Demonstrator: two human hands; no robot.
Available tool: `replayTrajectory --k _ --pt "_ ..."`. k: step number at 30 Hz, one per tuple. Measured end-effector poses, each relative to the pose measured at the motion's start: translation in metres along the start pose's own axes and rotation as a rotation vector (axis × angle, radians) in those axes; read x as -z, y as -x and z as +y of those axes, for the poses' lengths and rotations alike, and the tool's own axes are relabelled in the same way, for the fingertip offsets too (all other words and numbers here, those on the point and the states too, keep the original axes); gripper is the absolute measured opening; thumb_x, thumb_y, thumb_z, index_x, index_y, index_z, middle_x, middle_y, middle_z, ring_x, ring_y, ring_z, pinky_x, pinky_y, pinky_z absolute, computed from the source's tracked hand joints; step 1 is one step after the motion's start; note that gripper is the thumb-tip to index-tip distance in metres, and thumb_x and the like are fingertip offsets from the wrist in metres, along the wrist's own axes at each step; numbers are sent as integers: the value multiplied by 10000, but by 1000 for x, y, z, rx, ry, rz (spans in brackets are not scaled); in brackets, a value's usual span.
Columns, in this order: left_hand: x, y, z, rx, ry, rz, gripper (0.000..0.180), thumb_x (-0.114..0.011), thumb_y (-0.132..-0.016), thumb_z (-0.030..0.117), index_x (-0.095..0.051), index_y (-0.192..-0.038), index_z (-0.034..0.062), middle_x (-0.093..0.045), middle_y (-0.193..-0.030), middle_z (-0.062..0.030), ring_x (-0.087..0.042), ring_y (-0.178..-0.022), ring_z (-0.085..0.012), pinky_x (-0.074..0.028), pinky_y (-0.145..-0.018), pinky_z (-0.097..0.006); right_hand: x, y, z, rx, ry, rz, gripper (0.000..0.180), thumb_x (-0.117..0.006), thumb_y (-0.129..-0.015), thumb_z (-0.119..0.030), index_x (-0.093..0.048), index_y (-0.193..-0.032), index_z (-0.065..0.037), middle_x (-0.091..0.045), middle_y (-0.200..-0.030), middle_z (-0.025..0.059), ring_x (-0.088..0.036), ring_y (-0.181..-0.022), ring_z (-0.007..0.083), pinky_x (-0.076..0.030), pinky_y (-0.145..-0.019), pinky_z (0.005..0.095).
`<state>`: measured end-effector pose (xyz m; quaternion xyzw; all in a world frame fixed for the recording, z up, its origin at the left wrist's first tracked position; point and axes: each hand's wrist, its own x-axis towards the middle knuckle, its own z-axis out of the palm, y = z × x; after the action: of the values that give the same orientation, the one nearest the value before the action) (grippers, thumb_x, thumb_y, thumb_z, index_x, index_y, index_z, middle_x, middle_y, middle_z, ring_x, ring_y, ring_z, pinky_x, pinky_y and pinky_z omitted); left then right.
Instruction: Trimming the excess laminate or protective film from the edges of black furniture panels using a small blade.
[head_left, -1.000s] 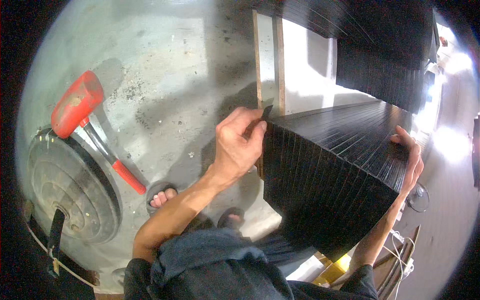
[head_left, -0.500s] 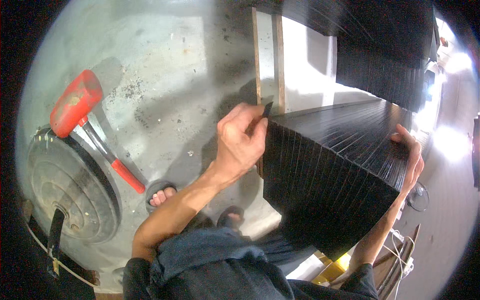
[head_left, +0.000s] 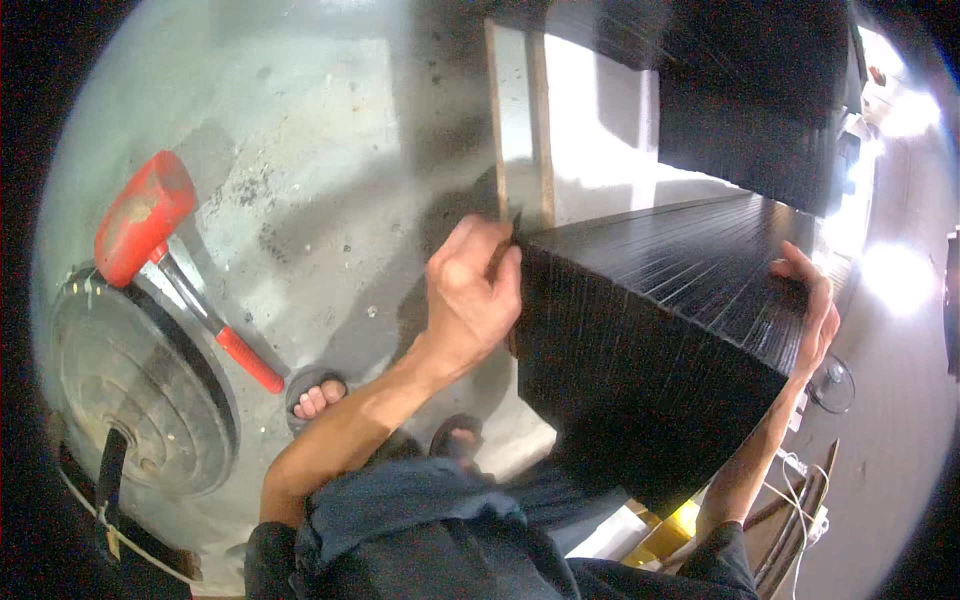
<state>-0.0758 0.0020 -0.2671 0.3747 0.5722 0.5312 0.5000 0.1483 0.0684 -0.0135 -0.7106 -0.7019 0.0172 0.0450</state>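
Note:
A thick stack of black sheets (head_left: 630, 370), its layered edges showing as fine lines, stands right of centre before me. At its left corner my left hand (head_left: 472, 285) is closed, thumb against bent fingers, pinching a thin black piece (head_left: 516, 226) whose pointed tip shows above the fingers. Whether that piece is a sheet's corner or separate is not clear. My right hand (head_left: 812, 310) wraps the right edge of the stack, its fingertips curled over the top. Part of its palm is hidden behind the stack.
Another black stack (head_left: 750, 120) stands beyond. On the left, a red mallet (head_left: 150, 215) leans against a round dark plate-like base (head_left: 145, 390). My feet (head_left: 320, 398) are on the grey floor (head_left: 310, 180). White cables (head_left: 800, 500) and a yellow thing (head_left: 665, 538) lie lower right.
The pinched tip at the corner stood out more before and is now smaller and more upright. My left hand keeps its place at the corner; the view has shifted slightly. My right hand holds its place.

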Motion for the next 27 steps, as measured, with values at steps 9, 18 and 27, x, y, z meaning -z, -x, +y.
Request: replayTrajectory --k 9,18,27 --pt "9 6 109 -300 333 -276 270 -730 -798 -47 -710 -1066 -24 -629 -748 -134 -627 -652 -251 -491 -594 -336 6 -5 0 60 -23 -32 559 -314 -1039 -378 -692 -1176 10 -693 -967 127 -635 -972 217 -449 -946 338" --pt "1 -54 169 -139 451 -737 175 -691 -877 31 -739 -1030 -40 -687 -757 -91 -639 -659 -148 -476 -597 -277 8 -9 2 112 -79 -7 521 -325 -1051 -322 -721 -1107 11 -705 -870 111 -611 -911 240 -363 -1038 400" --pt "-5 -54 150 -211 306 -676 114 -689 -845 -17 -716 -946 -62 -666 -721 -117 -630 -634 -173 -461 -584 -296 11 -10 1 128 -89 -17 546 -309 -1064 -337 -726 -1105 13 -704 -860 99 -585 -900 212 -390 -989 389"
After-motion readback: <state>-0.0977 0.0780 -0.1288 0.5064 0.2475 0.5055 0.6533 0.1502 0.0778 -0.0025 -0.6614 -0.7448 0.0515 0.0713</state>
